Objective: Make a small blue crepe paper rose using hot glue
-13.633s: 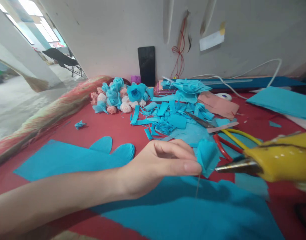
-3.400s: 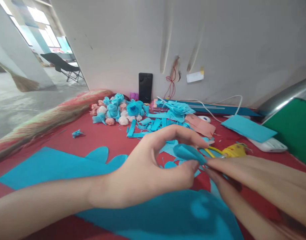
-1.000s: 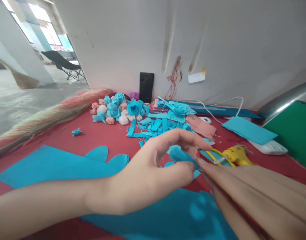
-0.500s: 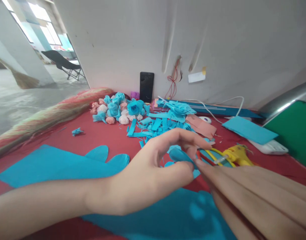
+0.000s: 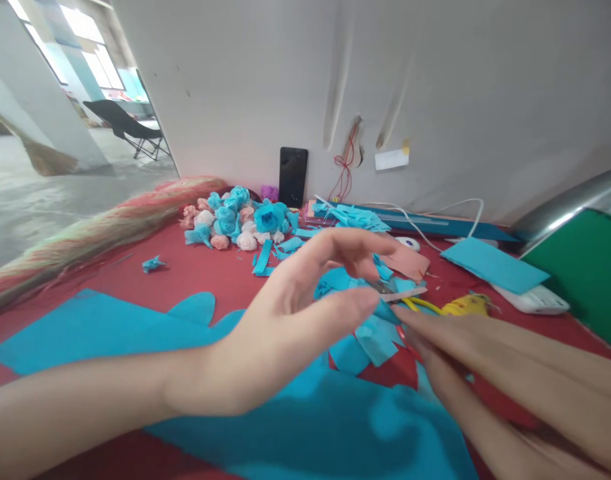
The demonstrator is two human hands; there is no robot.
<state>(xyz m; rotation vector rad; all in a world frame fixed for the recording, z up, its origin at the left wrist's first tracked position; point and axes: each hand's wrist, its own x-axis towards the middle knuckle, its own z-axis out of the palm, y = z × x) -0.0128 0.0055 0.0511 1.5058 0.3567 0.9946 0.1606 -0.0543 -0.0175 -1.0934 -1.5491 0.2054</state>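
My left hand (image 5: 285,320) is curved over the middle of the table, its thumb and fingers apart with nothing clearly between them. Close to its thumb tip are the fingertips of my right hand (image 5: 485,360), pressed together on a small blue paper petal (image 5: 386,311), mostly hidden. A thin whitish strip (image 5: 405,294) shows just above them. Behind the fingertips lie yellow (image 5: 410,303) and red (image 5: 402,335) handles, partly covered. Loose blue paper pieces (image 5: 349,353) lie below, and a large blue sheet (image 5: 305,430) spreads under my hands.
Blue, pink and white paper flowers (image 5: 225,220) are heaped at the back left. A phone (image 5: 292,177) leans on the wall. At the right are a yellow glue gun (image 5: 466,305), a blue paper stack (image 5: 495,263) and a green board (image 5: 580,273). Another blue sheet (image 5: 100,327) lies left.
My left thumb and fingers have parted from the blue petal and moved slightly left and up. My right hand has shifted a little, and more blue pieces show on the table below.
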